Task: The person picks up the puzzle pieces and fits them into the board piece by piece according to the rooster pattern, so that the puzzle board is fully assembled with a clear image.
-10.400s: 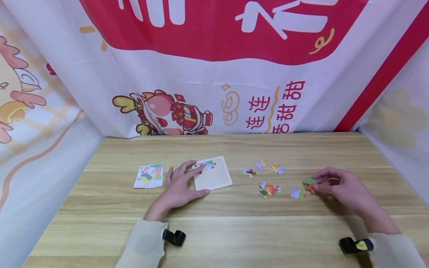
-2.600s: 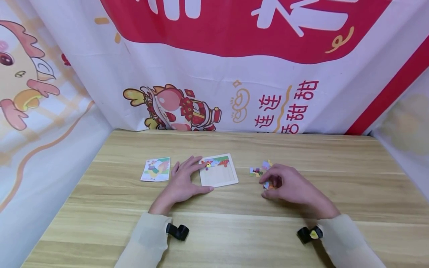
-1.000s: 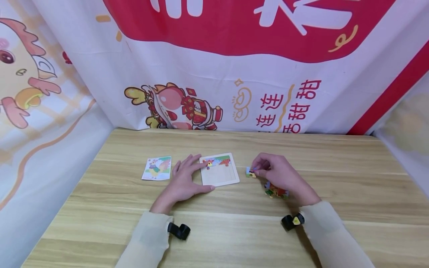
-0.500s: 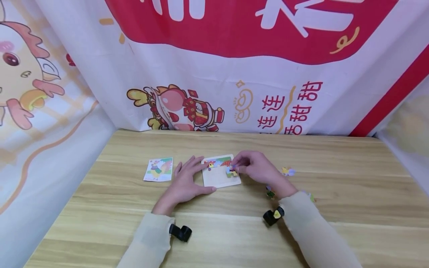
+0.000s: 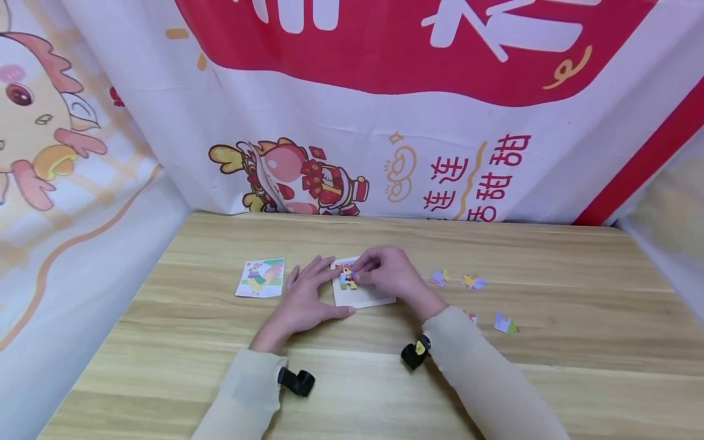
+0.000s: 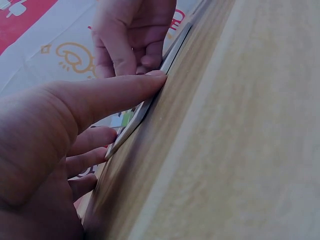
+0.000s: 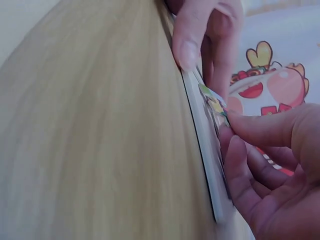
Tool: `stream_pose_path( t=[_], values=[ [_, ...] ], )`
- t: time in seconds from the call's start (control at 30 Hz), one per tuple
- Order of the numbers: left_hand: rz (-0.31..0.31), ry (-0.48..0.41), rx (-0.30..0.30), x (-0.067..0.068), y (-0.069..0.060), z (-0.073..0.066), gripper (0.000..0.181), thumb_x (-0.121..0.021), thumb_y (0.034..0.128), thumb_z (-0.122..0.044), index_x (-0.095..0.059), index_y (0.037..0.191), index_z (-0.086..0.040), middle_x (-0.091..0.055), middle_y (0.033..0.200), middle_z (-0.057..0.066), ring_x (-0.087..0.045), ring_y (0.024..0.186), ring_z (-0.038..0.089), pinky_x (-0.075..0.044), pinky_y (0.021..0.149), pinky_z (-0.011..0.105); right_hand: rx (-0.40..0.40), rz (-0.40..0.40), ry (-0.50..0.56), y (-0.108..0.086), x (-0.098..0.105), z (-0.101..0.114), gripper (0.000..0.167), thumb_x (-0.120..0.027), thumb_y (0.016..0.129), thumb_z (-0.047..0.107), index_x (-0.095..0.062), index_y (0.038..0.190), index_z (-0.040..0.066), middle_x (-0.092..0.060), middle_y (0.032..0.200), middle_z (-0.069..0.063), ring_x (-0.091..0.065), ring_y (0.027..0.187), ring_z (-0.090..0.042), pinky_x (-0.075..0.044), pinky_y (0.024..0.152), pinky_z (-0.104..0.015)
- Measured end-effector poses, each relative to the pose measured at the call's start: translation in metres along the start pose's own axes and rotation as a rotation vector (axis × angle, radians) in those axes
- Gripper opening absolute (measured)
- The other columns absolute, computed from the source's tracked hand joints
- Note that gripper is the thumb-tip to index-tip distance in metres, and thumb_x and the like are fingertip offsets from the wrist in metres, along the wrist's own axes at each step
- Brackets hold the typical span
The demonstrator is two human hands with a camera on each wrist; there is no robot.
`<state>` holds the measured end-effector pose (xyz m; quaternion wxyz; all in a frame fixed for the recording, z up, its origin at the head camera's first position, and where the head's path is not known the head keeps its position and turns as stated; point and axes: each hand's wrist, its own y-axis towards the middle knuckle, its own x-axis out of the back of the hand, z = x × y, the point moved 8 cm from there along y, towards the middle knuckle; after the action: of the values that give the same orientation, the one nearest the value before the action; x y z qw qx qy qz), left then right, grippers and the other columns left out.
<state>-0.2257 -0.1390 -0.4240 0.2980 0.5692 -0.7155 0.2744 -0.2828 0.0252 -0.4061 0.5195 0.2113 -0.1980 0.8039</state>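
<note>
The white puzzle tray [image 5: 360, 301] lies flat on the table, its upper part partly covered by the hands. My left hand [image 5: 299, 302] rests with fingers spread around the tray's left side, the thumb touching its front edge, as the left wrist view also shows at the tray [image 6: 131, 125]. Above the tray's left part, my right hand [image 5: 389, 273] pinches a puzzle piece [image 5: 348, 281] with green and yellow on it. In the right wrist view the thumb and fingers hold that piece [image 7: 216, 106] close over the tray's surface.
A picture card [image 5: 260, 278] lies left of the tray. To the right are loose pieces: a purple one [image 5: 439, 278], a yellow and blue one [image 5: 473, 282] and a lilac and green one [image 5: 505, 324]. Another is mostly behind the right sleeve. A printed cloth hangs behind the table.
My right hand took up a piece from the table right of the tray and carried it left over the tray, to its left part. My left hand has stayed at the tray.
</note>
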Motion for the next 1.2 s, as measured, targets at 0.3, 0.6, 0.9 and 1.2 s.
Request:
stream_pose_path(
  t=[0.3, 0.6, 0.9, 1.2],
  values=[
    [-0.004, -0.005, -0.003, 0.0, 0.0, 0.001, 0.087, -0.093, 0.0811, -0.047, -0.059, 0.156, -0.019, -0.038, 0.175, 0.004, -0.016, 0.17, 0.033, 0.003, 0.136, 0.063, -0.062, -0.019, -0.055, 0.004, -0.006, 0.001, 0.008, -0.085, 0.089, 0.009, -0.084, 0.092, 0.016, -0.078, 0.087, 0.0, -0.068, 0.085, -0.016, -0.05, 0.078, -0.028],
    [-0.003, -0.003, -0.006, -0.001, 0.0, 0.001, 0.088, -0.094, 0.0803, -0.046, -0.059, 0.156, -0.019, -0.038, 0.176, 0.004, -0.016, 0.17, 0.034, 0.003, 0.136, 0.064, -0.067, -0.033, -0.117, 0.006, -0.008, 0.009, 0.009, -0.084, 0.087, 0.007, -0.085, 0.092, 0.015, -0.08, 0.088, 0.001, -0.069, 0.09, -0.017, -0.053, 0.087, -0.033],
    [0.002, 0.0, -0.015, 0.0, 0.0, 0.0, 0.086, -0.093, 0.0811, -0.047, -0.059, 0.156, -0.02, -0.038, 0.176, 0.005, -0.016, 0.17, 0.035, 0.003, 0.136, 0.064, -0.084, -0.063, -0.168, 0.008, -0.009, 0.013, 0.008, -0.085, 0.086, 0.007, -0.083, 0.089, 0.014, -0.08, 0.087, 0.001, -0.069, 0.089, -0.017, -0.056, 0.09, -0.036],
    [0.005, -0.001, -0.009, -0.001, 0.0, 0.0, 0.085, -0.092, 0.0815, -0.047, -0.059, 0.156, -0.021, -0.037, 0.176, 0.005, -0.015, 0.17, 0.034, 0.003, 0.136, 0.064, -0.122, -0.061, -0.172, 0.007, -0.01, 0.012, 0.008, -0.085, 0.087, 0.007, -0.082, 0.09, 0.014, -0.078, 0.089, -0.001, -0.068, 0.088, -0.019, -0.056, 0.086, -0.035]
  ],
)
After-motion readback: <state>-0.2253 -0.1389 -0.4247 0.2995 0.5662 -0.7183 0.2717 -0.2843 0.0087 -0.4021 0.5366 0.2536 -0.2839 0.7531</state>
